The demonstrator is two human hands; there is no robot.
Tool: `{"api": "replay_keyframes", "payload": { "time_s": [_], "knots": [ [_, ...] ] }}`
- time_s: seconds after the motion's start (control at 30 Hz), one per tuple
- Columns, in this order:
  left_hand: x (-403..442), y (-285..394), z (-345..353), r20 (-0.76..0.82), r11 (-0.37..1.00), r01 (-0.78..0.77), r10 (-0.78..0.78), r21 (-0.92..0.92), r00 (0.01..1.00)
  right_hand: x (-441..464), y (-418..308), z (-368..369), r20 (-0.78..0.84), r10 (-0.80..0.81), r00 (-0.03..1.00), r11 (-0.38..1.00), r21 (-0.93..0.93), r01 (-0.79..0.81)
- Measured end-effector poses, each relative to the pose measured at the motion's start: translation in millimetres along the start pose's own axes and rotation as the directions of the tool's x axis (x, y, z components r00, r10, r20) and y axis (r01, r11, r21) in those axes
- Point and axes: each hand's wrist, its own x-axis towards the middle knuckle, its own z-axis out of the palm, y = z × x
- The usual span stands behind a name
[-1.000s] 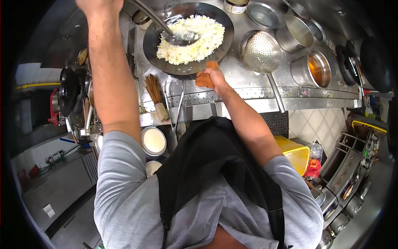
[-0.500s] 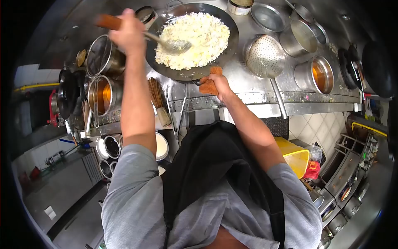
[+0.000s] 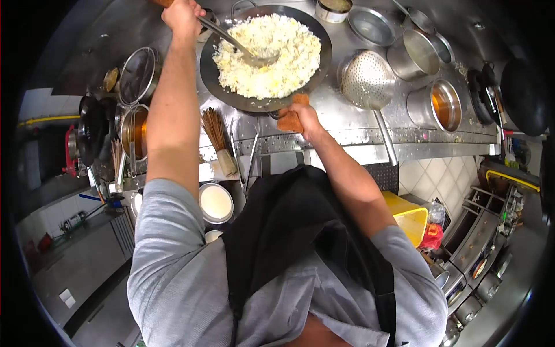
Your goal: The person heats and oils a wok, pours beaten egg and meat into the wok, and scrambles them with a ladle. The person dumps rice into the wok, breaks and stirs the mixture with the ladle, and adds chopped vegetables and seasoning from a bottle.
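My left hand point(image 3: 184, 16), at the top left, is wrapped round the wooden-handled shaft of a metal ladle point(image 3: 225, 34). The ladle's head lies in a heap of white and yellowish rice point(image 3: 283, 40). That rice fills most of a large dark wok point(image 3: 209, 72), which rests on the steel worktop. At the wok's near side, my right hand point(image 3: 308, 122) grips a folded orange-brown cloth point(image 3: 291, 121) around the loop handle. The cloth hides most of that handle.
A strainer ladle point(image 3: 367, 81) lies right of the wok, its handle past the counter edge. Steel pots point(image 3: 413, 55) stand farther right. A bamboo brush point(image 3: 215, 130) and tongs point(image 3: 254, 153) sit near the front edge. A yellow bin point(image 3: 407, 217) stands below right.
My left hand has moved up and away from me, and the ladle's head has shifted slightly right and up through the rice. My right hand stays on the cloth at the wok handle.
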Motion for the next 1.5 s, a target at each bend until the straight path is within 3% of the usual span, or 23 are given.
{"api": "replay_keyframes", "payload": {
  "time_s": [0.17, 0.2, 0.23, 0.3, 0.4, 0.43, 0.53, 0.57, 0.6, 0.63, 0.77, 0.87, 0.9, 0.93, 1.0, 1.13, 1.27, 1.33, 1.43, 1.47, 1.5],
  "knots": [
    [-33.1, 50.3, 58.2, 0.096, 0.976, -0.210, 0.215, -0.062, 0.972, 7.3, -0.4, 0.6, -0.001, -0.022, 1.000, 1.000, 0.008, 0.022],
    [-35.1, 23.6, 57.4, 0.108, 0.917, -0.399, 0.399, -0.027, 0.911, 7.9, -0.9, 2.1, -0.005, -0.034, 0.999, 0.999, 0.012, 0.034],
    [-31.8, 4.6, 39.8, 0.198, 0.947, 0.052, 0.013, -0.318, 0.980, 7.7, 1.7, 1.3, -0.017, -0.031, 0.999, 0.999, 0.013, 0.031],
    [-25.0, -22.3, 45.3, 0.054, 0.990, -0.140, 0.138, 0.017, 0.989, 12.8, 2.4, 0.7, -0.036, -0.048, 0.998, 0.999, 0.022, 0.049],
    [-19.5, 14.8, 71.6, 0.198, 0.994, -0.068, 0.050, 0.082, 0.979, 12.0, 4.0, -2.7, 0.012, -0.027, 1.000, 1.000, 0.008, 0.027],
    [-23.4, 28.2, 84.6, 0.214, 0.983, -0.126, 0.095, 0.136, 0.972, 16.2, -1.6, -0.7, 0.005, -0.039, 0.999, 0.999, 0.005, 0.039],
    [-49.6, 30.9, 99.0, 0.266, 0.944, -0.327, 0.328, -0.052, 0.906, 10.7, 3.4, 1.3, -0.034, -0.028, 0.999, 1.000, 0.013, 0.029],
    [-59.5, 14.9, 97.0, 0.222, 0.896, -0.434, 0.405, 0.098, 0.887, 8.6, 2.0, 2.9, -0.037, -0.026, 0.999, 1.000, 0.014, 0.026],
    [-40.6, -31.9, 81.4, 0.206, 0.914, -0.393, 0.367, 0.098, 0.907, 7.8, 0.5, 4.3, -0.036, -0.027, 0.999, 1.000, 0.016, 0.028],
    [-41.7, -33.6, 76.9, 0.241, 0.948, -0.297, 0.264, 0.113, 0.934, 8.4, -0.2, 4.1, -0.036, -0.026, 0.999, 1.000, -0.005, 0.026],
    [-42.0, 7.5, 96.6, 0.359, 0.982, -0.030, -0.040, 0.187, 0.933, 11.8, 2.7, 1.2, -0.052, -0.046, 0.998, 0.999, -0.019, 0.045],
    [-100.8, 54.6, 112.4, 0.457, 0.985, -0.161, 0.117, 0.059, 0.882, 14.0, 8.6, -2.1, -0.048, -0.046, 0.998, 0.999, -0.014, 0.045],
    [-111.2, 43.2, 102.1, 0.498, 0.961, -0.276, 0.237, 0.003, 0.834, 11.7, 9.3, -0.8, -0.057, -0.035, 0.998, 0.999, 0.002, 0.035],
    [-134.2, 33.1, 107.1, 0.356, 0.979, -0.139, 0.078, 0.148, 0.931, 13.3, 5.0, 0.3, -0.058, -0.034, 0.998, 0.999, 0.011, 0.034],
    [-89.4, -38.2, 67.5, 0.326, 0.981, -0.129, 0.076, 0.145, 0.942, 17.1, 4.5, 0.0, -0.049, -0.034, 0.998, 0.999, 0.001, 0.034],
    [-81.1, 8.7, 89.6, 0.460, 0.999, -0.032, 0.024, 0.009, 0.887, 15.4, 6.1, -0.1, -0.067, -0.043, 0.997, 0.999, -0.015, 0.042],
    [-159.3, 60.7, 106.1, 0.534, 0.977, -0.209, 0.200, -0.045, 0.821, 9.5, 7.0, -0.6, -0.064, -0.047, 0.997, 0.999, -0.009, 0.047],
    [-163.1, -0.8, 84.2, 0.494, 0.958, -0.275, 0.199, 0.086, 0.846, 12.9, 3.6, 2.8, -0.082, -0.048, 0.995, 0.999, -0.017, 0.046],
    [-111.1, -64.3, 46.4, 0.431, 0.776, -0.561, 0.419, 0.286, 0.799, 13.8, 5.7, -0.6, -0.043, -0.034, 0.999, 0.999, -0.003, 0.034],
    [-96.9, -47.2, 34.1, 0.561, 0.849, -0.342, 0.066, 0.402, 0.825, 13.8, 7.2, -3.4, -0.045, -0.029, 0.999, 1.000, -0.005, 0.028],
    [-93.6, -33.3, 28.0, 0.623, 0.852, -0.321, -0.008, 0.414, 0.782, 15.3, 7.5, -4.9, -0.044, -0.022, 0.999, 1.000, -0.010, 0.022]
  ]
}}
